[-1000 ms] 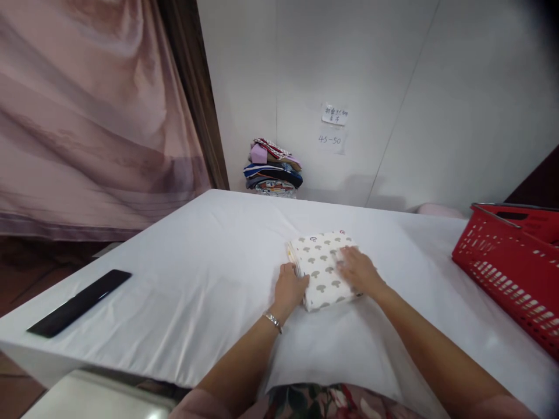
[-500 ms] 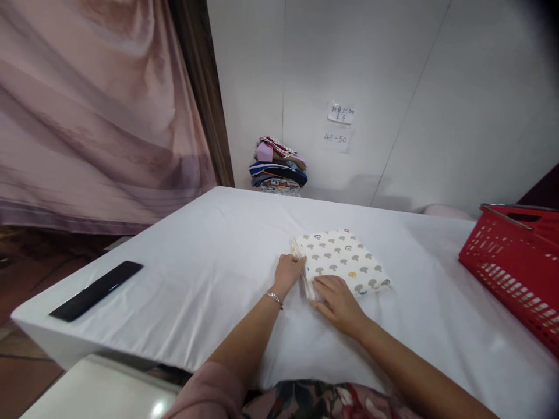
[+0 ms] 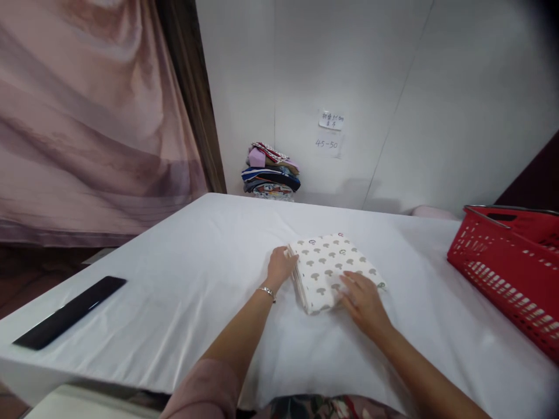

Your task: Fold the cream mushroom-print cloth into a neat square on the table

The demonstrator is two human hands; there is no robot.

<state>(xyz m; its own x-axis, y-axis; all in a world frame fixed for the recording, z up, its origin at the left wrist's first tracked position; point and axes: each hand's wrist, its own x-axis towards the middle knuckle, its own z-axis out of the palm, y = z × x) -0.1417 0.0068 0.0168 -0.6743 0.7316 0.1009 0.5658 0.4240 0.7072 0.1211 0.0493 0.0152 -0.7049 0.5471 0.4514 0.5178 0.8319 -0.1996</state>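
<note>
A white folded cloth [image 3: 325, 265] printed with grey mushrooms lies flat on the white-covered table [image 3: 209, 250]. Its stacked layers show along the left side. My left hand [image 3: 281, 265], with a bracelet at the wrist, is closed on the left edge of the cloth near its far left corner. Over the near right part of the cloth lies my right hand [image 3: 365, 302], its fingers stretched out on the top layer and slightly blurred. The undersides of both hands are hidden.
A red plastic basket [image 3: 506, 265] with a metal handle stands at the right. A long black flat object [image 3: 72, 311] lies near the left table edge. Behind the table is a stack of folded fabrics [image 3: 271, 171] against the wall. Pink curtain [image 3: 100, 116] hangs at the left.
My right hand has moved from the near left edge of the cloth rightward across it. My left hand stays at the left edge. The camera view has shifted slightly.
</note>
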